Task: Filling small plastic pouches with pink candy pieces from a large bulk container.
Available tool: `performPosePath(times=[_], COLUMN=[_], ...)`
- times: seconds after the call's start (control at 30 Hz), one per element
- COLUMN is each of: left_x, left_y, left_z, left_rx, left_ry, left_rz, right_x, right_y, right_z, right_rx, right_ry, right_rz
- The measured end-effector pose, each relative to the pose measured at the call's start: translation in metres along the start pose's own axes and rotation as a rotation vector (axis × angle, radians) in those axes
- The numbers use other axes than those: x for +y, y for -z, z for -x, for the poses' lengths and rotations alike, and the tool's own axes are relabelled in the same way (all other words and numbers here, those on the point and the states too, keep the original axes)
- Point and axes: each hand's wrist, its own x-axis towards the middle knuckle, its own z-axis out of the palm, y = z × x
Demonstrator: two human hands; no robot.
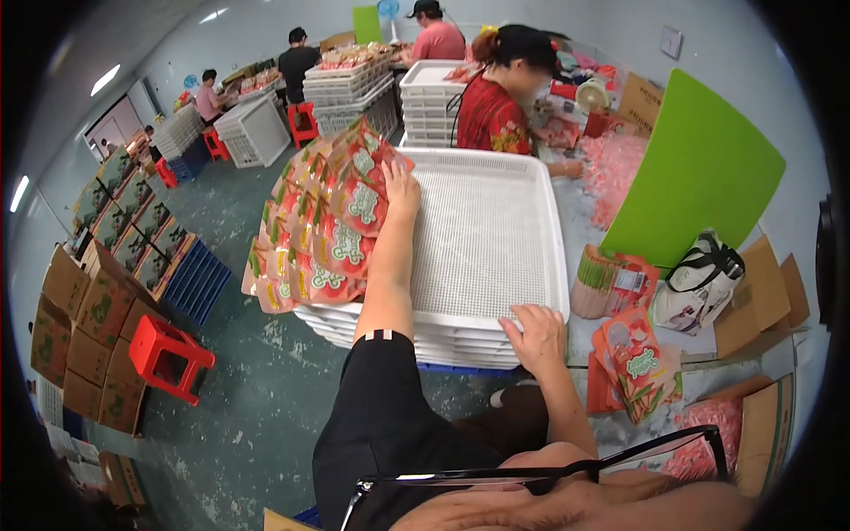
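A white mesh tray [478,234] tops a stack of similar trays in front of me. Rows of overlapping red-and-tan printed pouches [323,217] cover its left side and hang out past the edge. My left hand [403,188] lies on the rightmost pouches near the far end, its fingers stretched out over their edge. At the near right corner of the tray rests my right hand [536,341], fingers spread, holding nothing. More pouches [639,358] lie on the bench right of that hand, beside a bundle of tan sticks [595,279].
A green board [699,168] stands on the right bench by a white bag [699,283] and open cartons [761,292]. A person in red [491,115] works beyond the tray. A red stool [173,354] and stacked cartons [97,336] stand at the left. Several other people work farther back.
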Motion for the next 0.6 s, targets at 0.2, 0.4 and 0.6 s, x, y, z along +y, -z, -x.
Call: performPosePath(times=[0.2,0.4,0.6], left_x=[0.005,0.010,0.092], left_y=[0.012,0.023,0.184], left_z=[0.001,0.006,0.031], left_rx=[0.307,0.334,0.651], left_ry=[-0.085,-0.136,-0.156], left_rz=[0.325,0.492,1.005], right_x=[-0.012,-0.016,0.005], right_y=[0.016,0.061,0.103], right_z=[0.014,0.111,0.237], right_rx=[0.210,0.158,0.305], right_ry=[-0.011,-0.282,-0.616], right_rz=[-0.229,-0.359,-0.170])
